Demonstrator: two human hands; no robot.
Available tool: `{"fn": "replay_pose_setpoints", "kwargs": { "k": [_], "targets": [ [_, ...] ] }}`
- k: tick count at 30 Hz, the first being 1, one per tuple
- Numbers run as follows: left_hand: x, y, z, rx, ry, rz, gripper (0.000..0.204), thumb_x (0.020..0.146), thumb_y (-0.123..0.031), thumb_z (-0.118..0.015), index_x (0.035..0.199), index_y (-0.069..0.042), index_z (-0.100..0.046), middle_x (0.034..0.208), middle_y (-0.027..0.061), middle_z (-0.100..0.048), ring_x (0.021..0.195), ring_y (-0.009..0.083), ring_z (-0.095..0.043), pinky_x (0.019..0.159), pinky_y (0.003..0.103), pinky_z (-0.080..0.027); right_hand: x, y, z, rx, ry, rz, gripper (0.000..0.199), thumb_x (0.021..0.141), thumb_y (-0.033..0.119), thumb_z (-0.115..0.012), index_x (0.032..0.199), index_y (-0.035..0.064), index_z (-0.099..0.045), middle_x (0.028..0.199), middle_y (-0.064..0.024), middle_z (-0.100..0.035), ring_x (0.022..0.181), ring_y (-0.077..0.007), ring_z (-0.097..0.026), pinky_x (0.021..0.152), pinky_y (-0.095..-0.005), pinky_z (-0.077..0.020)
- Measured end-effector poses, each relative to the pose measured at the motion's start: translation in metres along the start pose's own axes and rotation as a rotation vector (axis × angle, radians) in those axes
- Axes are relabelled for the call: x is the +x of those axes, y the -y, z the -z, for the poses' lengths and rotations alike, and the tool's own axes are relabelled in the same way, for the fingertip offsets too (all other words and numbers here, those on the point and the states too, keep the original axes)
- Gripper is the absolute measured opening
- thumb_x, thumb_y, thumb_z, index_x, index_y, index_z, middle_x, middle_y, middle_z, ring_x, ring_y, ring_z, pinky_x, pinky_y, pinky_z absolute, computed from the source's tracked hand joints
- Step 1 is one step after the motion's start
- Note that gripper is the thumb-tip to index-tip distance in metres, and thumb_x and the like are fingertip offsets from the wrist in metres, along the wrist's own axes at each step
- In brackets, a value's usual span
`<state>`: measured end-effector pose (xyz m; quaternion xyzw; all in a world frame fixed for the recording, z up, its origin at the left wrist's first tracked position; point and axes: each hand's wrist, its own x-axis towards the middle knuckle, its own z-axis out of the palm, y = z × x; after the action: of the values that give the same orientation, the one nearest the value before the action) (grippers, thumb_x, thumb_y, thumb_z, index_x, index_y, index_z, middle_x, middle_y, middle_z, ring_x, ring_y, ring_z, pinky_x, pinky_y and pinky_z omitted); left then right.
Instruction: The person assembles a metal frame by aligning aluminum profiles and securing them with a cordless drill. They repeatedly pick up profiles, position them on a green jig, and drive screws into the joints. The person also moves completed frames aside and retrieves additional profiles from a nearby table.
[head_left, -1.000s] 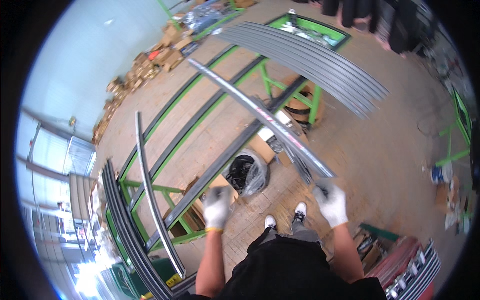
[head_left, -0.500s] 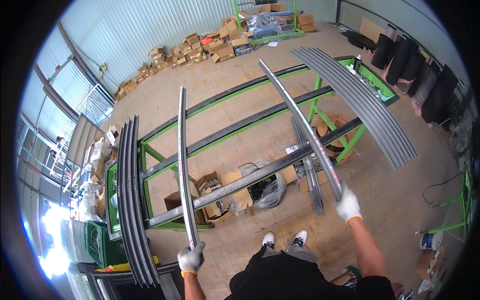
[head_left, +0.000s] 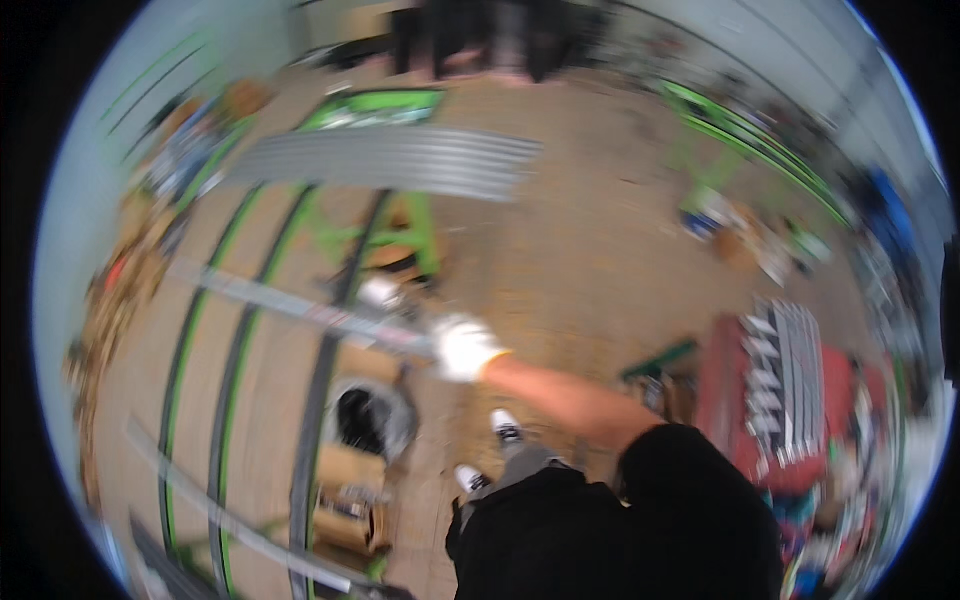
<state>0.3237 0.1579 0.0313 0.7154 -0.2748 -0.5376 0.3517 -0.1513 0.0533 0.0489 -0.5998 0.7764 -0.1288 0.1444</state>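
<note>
My right hand (head_left: 465,347), in a white work glove, is closed round the near end of a long grey metal profile (head_left: 290,303). That profile lies across the dark-topped bars of a green rack (head_left: 233,270). A second long profile (head_left: 230,522) crosses the same bars at the lower left, and its near end runs to the lower edge of the picture. My left hand cannot be made out in this view. Several grey profiles (head_left: 400,160) lie side by side over the rack's far end. The picture is smeared by motion.
A green tray (head_left: 375,103) with small parts sits at the rack's end. Open cardboard boxes (head_left: 350,480) and a plastic-wrapped bundle (head_left: 375,415) stand below the rack. At right are a red surface (head_left: 722,385) bearing metal strips (head_left: 797,380) and a green stand (head_left: 760,150).
The view has swung to the right, bringing the red surface and green stand into sight. My right hand still grips its profile; my left hand, earlier on the other profile's end, is out of sight.
</note>
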Motion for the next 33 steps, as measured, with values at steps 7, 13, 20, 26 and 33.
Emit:
{"fn": "replay_pose_setpoints", "kwargs": {
  "k": [7,13,20,26,33],
  "targets": [
    [-0.008,-0.098,-0.03,-0.053,0.206,-0.168,0.023,0.1,-0.024,-0.066,0.093,-0.003,-0.069,0.075,0.0023,-0.061,0.065,0.0141,-0.057,0.055,0.03,-0.044,-0.097,0.001,0.026,0.237,-0.609,-0.25,0.058,0.084,0.025,-0.074,0.134,-0.0004,-0.057,0.121,-0.0261,-0.065,0.111,-0.0463,-0.064,0.093,-0.0538,-0.0547],
    [0.039,-0.04,-0.127,0.424,1.159,-0.616,0.019,0.101,-0.024,-0.06,0.103,-0.005,-0.065,0.08,0.0029,-0.062,0.065,0.015,-0.058,0.055,0.032,-0.046,-0.229,-0.076,0.029,0.267,-0.647,-0.618,0.045,0.087,0.024,-0.068,0.128,0.0042,-0.064,0.118,-0.0249,-0.069,0.109,-0.044,-0.067,0.095,-0.0519,-0.0547],
    [-0.004,-0.001,-0.224,0.291,1.108,0.056,0.019,0.104,-0.024,-0.059,0.104,-0.006,-0.065,0.076,0.0047,-0.061,0.063,0.0203,-0.057,0.061,0.038,-0.049,-0.423,-0.205,0.081,0.148,-0.798,-1.184,0.044,0.087,0.027,-0.067,0.124,0.0045,-0.071,0.119,-0.0256,-0.072,0.112,-0.042,-0.069,0.101,-0.0476,-0.0545],
    [-0.107,-0.027,-0.278,0.736,1.451,-1.188,0.019,0.1,-0.018,-0.062,0.088,-0.005,-0.07,0.072,0.008,-0.064,0.065,0.0241,-0.061,0.061,0.039,-0.05,-0.582,-0.315,0.108,-0.08,-0.751,-1.568,0.033,0.085,0.023,-0.065,0.112,0.0042,-0.075,0.113,-0.0287,-0.073,0.108,-0.0434,-0.071,0.099,-0.0495,-0.0552],
    [-0.193,0.008,-0.315,0.682,1.475,-0.879,0.018,0.096,-0.017,-0.061,0.083,-0.006,-0.069,0.073,0.0086,-0.067,0.061,0.0203,-0.06,0.055,0.034,-0.046,-0.64,-0.408,0.097,-0.102,-0.467,-1.547,0.033,0.084,0.022,-0.066,0.11,0.0036,-0.076,0.109,-0.0266,-0.074,0.108,-0.0405,-0.072,0.095,-0.0478,-0.0567]
  ]
}}
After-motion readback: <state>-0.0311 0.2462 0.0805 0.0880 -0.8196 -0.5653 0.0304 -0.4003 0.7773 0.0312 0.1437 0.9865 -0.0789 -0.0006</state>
